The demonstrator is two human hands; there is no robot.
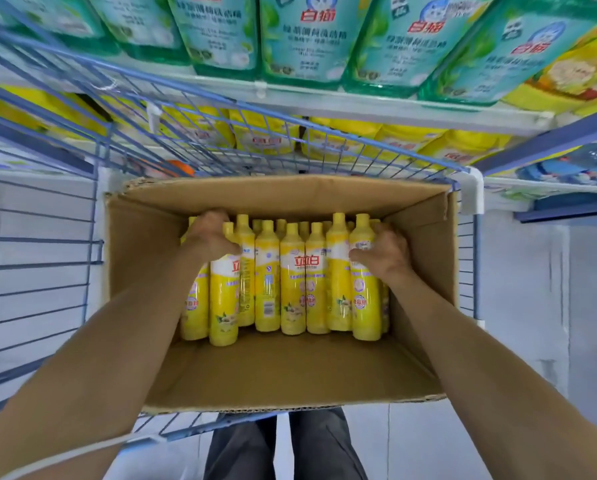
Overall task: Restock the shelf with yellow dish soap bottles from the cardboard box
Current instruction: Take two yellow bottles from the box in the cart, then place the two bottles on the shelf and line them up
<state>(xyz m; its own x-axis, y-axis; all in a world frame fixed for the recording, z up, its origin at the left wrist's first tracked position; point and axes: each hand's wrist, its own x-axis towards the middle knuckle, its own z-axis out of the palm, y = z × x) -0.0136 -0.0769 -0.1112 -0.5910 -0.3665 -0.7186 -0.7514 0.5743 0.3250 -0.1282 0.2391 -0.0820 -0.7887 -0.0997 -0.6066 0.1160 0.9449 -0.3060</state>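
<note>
An open cardboard box sits in a blue wire cart and holds several upright yellow dish soap bottles packed against its far side. My left hand grips the neck of a bottle at the left end of the row. My right hand curls around the upper part of the rightmost bottle. Both forearms reach down into the box. Yellow bottles stand on the shelf beyond the cart.
The blue wire cart surrounds the box. A white shelf edge runs above, carrying green refill bottles. The near half of the box floor is bare cardboard. My legs show below the cart.
</note>
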